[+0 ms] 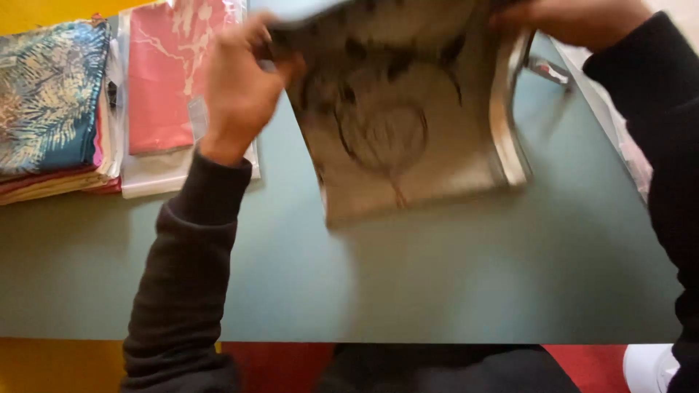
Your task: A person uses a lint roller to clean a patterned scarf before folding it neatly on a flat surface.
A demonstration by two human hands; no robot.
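A folded beige fabric piece with a dark line-drawn print [397,127], apparently sleeved in clear plastic, hangs tilted above the grey-green tabletop [437,276], held up at the top centre of the view with its lower edge clear of the surface. The left hand [240,87] grips the piece's upper left corner at about ten o'clock, fingers curled closed over the edge; the right hand [571,22] pinches the upper right corner at about two o'clock, its fingers also closed on the material, though the tips run out of the top of the view. Judged by the way it stays nearly flat between two corner grips and sags only slightly, the piece seems light and soft but stiffened by its folds, and the glossy wrap along its right edge looks slippery, so the two top corners, or the thick folded side edges, seem the surest places to take hold. Motion blur softens its outline. At nine o'clock from the piece lies a pink and white patterned fabric packet [171,73] on a white packet, and further out at the far left sits a stack of folded cloths topped by a blue leaf-print one [47,94]. Dark sleeves cover both forearms.
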